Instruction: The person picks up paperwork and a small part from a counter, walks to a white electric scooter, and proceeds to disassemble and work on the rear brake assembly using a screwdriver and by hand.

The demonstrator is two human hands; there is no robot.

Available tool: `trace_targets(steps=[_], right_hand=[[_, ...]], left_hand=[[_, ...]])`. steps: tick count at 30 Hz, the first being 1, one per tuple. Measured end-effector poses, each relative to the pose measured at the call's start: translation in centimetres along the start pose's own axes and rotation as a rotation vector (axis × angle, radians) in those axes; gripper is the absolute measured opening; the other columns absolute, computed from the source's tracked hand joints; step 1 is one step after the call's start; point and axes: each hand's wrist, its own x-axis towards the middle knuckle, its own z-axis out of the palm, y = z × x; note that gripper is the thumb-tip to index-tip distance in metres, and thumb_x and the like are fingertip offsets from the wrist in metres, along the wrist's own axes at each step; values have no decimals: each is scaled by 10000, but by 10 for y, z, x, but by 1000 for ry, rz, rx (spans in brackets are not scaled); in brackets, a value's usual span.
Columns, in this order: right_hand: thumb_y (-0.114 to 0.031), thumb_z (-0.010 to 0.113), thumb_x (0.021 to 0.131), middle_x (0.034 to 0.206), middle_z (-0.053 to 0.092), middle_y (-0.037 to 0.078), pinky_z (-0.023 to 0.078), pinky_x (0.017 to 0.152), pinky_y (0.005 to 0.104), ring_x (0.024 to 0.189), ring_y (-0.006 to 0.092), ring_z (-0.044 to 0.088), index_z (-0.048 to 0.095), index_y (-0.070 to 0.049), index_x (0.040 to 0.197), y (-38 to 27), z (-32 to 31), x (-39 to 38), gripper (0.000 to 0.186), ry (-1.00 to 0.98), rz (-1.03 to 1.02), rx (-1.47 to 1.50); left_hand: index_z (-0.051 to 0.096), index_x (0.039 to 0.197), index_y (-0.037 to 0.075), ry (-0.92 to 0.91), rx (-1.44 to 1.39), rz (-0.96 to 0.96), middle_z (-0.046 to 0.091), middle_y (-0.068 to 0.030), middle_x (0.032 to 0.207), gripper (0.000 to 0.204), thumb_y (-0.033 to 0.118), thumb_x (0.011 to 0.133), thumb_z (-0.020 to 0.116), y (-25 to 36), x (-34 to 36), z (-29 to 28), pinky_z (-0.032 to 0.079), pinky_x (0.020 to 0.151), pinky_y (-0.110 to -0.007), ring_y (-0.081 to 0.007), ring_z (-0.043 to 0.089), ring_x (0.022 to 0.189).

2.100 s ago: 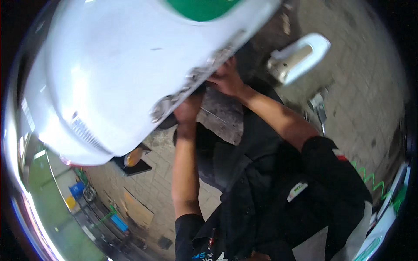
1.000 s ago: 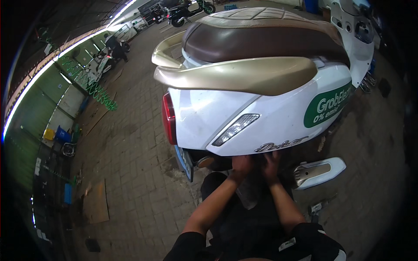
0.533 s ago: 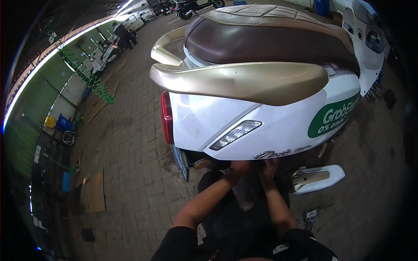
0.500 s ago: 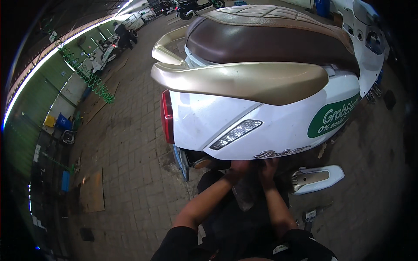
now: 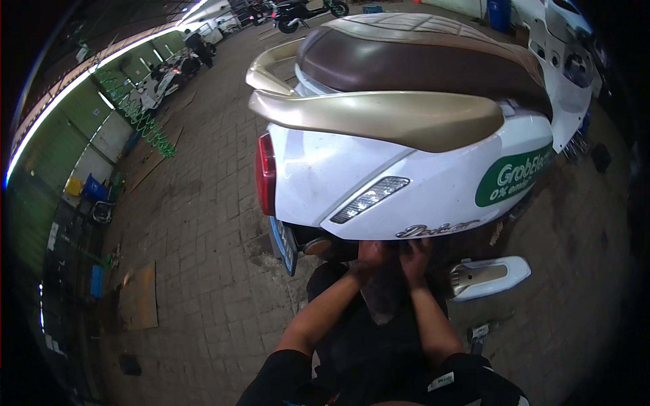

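A white scooter (image 5: 305,176) with a brown seat and gold grab rails stands right in front of me, its rear to the left. My left hand (image 5: 374,252) reaches under the lower edge of its side panel. Close to its right, my right hand (image 5: 414,258) reaches under the same edge. The panel and deep shadow hide the fingers of both hands, and whatever they touch there. A dark, dusty rounded part (image 5: 380,304) shows below and between my wrists; its kind is unclear.
A white and gold scooter cover piece (image 5: 491,278) lies on the paved floor to my right, with a power tool (image 5: 479,335) nearer me. A cardboard sheet (image 5: 139,296) lies at left. Beyond it hangs a green coiled hose (image 5: 139,115). A person (image 5: 199,49) stands by other scooters far back.
The view has shifted slightly, so the scooter sits a little higher in it. My hands stay under the side panel, with slightly more of the right one showing.
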Motion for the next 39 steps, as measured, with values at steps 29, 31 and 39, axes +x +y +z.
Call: trace_targets(steps=[29, 31, 39], right_hand=[[-201, 709, 713, 1257, 469, 179, 377, 880, 500, 1060, 372, 484, 676, -162, 1014, -16, -25, 17, 305, 24, 55, 65], [-204, 709, 713, 1253, 468, 180, 373, 891, 500, 1057, 370, 482, 676, -163, 1011, -16, -27, 16, 303, 7, 68, 58], [-251, 718, 719, 1264, 451, 198, 355, 919, 522, 1072, 382, 456, 695, -178, 961, -10, -19, 16, 254, 28, 34, -66]], left_hand=[[542, 1260, 23, -257, 302, -11, 555, -254, 1212, 746, 297, 609, 782, 58, 35, -17, 417, 977, -482, -436, 509, 1135], [546, 1255, 19, -244, 327, -20, 555, -254, 1210, 737, 296, 613, 780, 58, 34, -15, 417, 976, -481, -436, 507, 1137], [556, 1241, 4, -97, 287, 98, 572, -246, 1186, 712, 276, 619, 772, 53, 33, -7, 424, 966, -475, -429, 521, 1117]])
